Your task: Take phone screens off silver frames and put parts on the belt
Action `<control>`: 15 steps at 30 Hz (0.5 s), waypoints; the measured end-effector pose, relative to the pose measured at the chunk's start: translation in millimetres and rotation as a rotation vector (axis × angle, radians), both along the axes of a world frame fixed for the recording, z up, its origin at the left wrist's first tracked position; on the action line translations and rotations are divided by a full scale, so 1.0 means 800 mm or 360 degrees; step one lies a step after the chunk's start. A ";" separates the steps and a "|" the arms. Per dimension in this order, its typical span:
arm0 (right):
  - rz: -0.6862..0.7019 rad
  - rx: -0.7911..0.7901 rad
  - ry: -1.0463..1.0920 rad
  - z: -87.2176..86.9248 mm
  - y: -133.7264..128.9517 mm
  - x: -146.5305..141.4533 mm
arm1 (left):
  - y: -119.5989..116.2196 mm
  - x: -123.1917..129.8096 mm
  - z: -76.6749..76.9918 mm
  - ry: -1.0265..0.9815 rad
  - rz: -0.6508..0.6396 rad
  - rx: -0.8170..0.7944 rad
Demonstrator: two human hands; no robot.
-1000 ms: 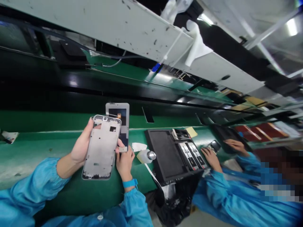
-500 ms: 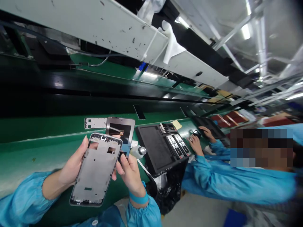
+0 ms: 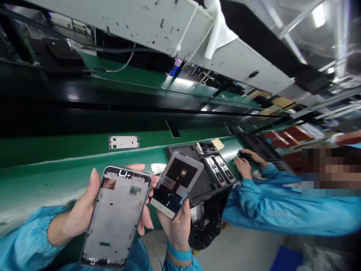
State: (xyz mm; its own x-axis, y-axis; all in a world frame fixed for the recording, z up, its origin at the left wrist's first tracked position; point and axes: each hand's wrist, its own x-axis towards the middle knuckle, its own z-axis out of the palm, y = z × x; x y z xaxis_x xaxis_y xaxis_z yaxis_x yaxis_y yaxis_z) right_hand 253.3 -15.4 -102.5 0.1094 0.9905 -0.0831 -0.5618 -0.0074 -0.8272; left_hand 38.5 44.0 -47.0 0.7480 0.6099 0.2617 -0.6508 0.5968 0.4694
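Your left hand (image 3: 81,210) grips the phone mid-frame (image 3: 115,220), thumb along one long edge, fingers wrapped behind to the other. The frame is tilted, its plate side facing you. Your right hand (image 3: 177,226) pinches the phone screen assembly (image 3: 176,184) by its lower part, thumb at one edge; the other fingertips are hidden. The assembly overlaps the black tray (image 3: 197,194) in view. A second mid-frame (image 3: 124,142) lies on the green bench (image 3: 56,178). At right, a co-worker's hands (image 3: 244,165) handle a dark device (image 3: 244,155).
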 end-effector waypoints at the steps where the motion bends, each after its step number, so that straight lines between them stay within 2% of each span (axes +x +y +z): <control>1: -0.0009 0.0016 -0.0010 0.000 0.000 0.000 | -0.001 0.000 0.002 0.0003 0.0031 -0.0023; 6: 0.0035 0.0150 -0.0316 -0.006 -0.003 0.003 | -0.003 0.002 0.007 0.0031 0.0107 -0.0073; 11: -0.0096 0.0305 -0.0637 -0.021 -0.004 0.010 | -0.009 0.000 0.007 0.0068 0.0111 -0.0132; 15: -0.0080 0.0390 -0.0928 -0.028 -0.002 0.021 | -0.008 -0.001 0.012 0.0050 0.0089 -0.0144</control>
